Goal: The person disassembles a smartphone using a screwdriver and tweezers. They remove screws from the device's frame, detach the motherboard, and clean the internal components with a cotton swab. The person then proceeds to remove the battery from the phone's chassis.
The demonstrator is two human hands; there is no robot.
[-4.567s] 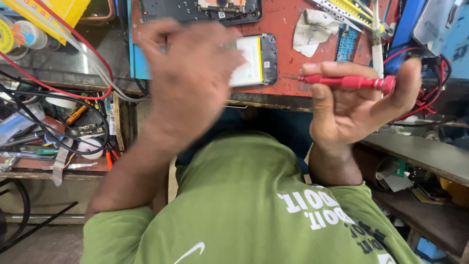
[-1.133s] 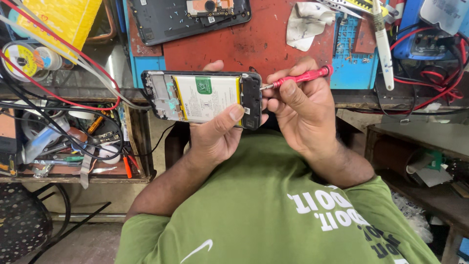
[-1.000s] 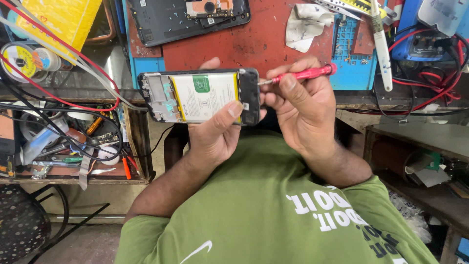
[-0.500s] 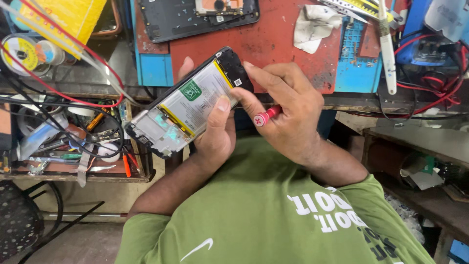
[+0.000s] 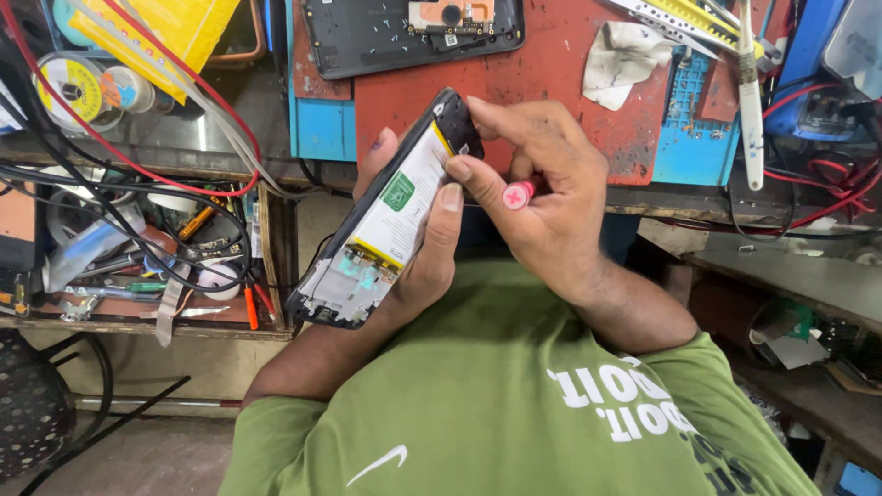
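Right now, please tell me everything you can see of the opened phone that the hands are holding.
The opened phone has its back cover off. A black frame surrounds a large white battery with a green label and yellow edge strips; pale inner parts show at the lower end. It is tilted, upper end toward the red mat, raised off the bench. The left hand grips it from behind, thumb on the battery. The right hand, holding a red screwdriver, touches the upper end with its fingertips.

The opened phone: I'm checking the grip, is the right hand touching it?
Touching. The head view shows the right hand with fingertips pressed on the top end of the opened phone.
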